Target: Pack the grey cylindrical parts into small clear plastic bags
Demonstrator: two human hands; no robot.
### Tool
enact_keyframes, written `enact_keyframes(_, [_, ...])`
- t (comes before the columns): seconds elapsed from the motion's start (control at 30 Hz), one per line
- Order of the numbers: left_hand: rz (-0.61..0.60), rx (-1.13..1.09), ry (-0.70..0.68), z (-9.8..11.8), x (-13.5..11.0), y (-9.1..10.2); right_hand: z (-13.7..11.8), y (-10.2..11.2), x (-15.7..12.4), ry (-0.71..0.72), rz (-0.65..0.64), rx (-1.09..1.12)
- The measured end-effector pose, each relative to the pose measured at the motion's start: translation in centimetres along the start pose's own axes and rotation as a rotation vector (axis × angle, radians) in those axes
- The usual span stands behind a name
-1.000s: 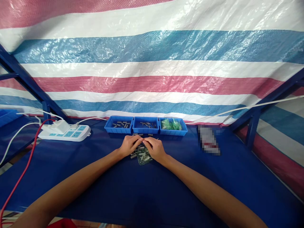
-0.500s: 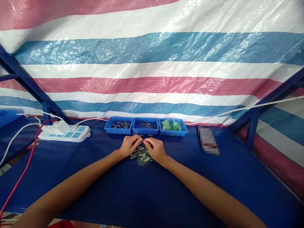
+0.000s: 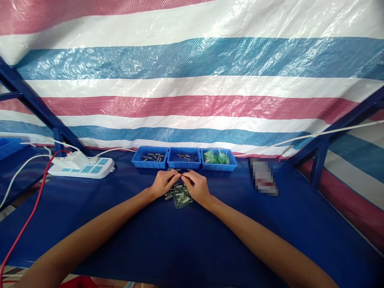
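Note:
My left hand (image 3: 163,184) and my right hand (image 3: 197,185) meet at the fingertips over a small heap of parts on the blue table. Both are closed in a pinch, and whatever lies between the fingertips is too small to make out. Below them rests a clear greenish plastic bag (image 3: 183,197) with small silvery pieces. Grey metal cylinders (image 3: 168,197) lie beside the bag, partly under my left hand. Just behind the hands stand three blue bins: the left bin (image 3: 149,164) has grey cylinders, the middle bin (image 3: 184,165) thin metal pins, the right bin (image 3: 219,167) green plastic bags.
A white power strip (image 3: 82,168) with plugged-in adapters and cables sits at the left; a red cable (image 3: 36,204) runs down the left side. At the right lies a blurred-out object (image 3: 264,177). A striped tarp (image 3: 192,86) hangs behind the table (image 3: 192,248).
My fingertips stay together over the heap, with only a slight shift of the right hand's fingers. The bins and the plastic bag have not moved.

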State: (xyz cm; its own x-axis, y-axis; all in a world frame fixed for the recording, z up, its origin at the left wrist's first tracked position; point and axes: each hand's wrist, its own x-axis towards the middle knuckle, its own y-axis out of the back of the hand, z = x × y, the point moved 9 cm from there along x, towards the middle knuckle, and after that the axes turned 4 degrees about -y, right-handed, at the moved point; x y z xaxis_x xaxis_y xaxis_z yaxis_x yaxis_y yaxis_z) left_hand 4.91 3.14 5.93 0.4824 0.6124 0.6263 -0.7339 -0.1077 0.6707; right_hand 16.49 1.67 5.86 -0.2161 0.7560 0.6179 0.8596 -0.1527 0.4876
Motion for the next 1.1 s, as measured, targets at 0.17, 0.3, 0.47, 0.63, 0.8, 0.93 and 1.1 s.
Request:
enact_keyframes(0.17, [0.014,0.011,-0.012,0.07,-0.05,0.11,-0.20,0.08,-0.01,0.019,0.003,0.032])
enact_keyframes(0.3, [0.018,0.013,-0.018,0.10,-0.10,0.12,-0.32,0.17,0.00,0.024,0.010,0.041])
enact_keyframes(0.47, [0.010,0.007,-0.016,-0.05,-0.17,-0.03,-0.43,0.21,-0.02,0.036,0.017,0.032])
enact_keyframes(0.63, [-0.007,0.010,-0.008,-0.13,-0.15,-0.16,-0.49,0.19,-0.02,0.038,0.015,0.036])
enact_keyframes(0.8, [-0.014,0.019,-0.020,0.00,-0.07,-0.27,-0.50,0.18,-0.02,0.038,0.013,0.040])
enact_keyframes(0.93, [-0.020,0.027,-0.019,-0.08,-0.06,-0.37,-0.53,0.08,-0.02,0.039,-0.001,0.040])
enact_keyframes(1.1, [-0.024,0.022,-0.017,-0.05,-0.01,-0.36,-0.51,-0.15,-0.04,0.042,-0.026,0.035])
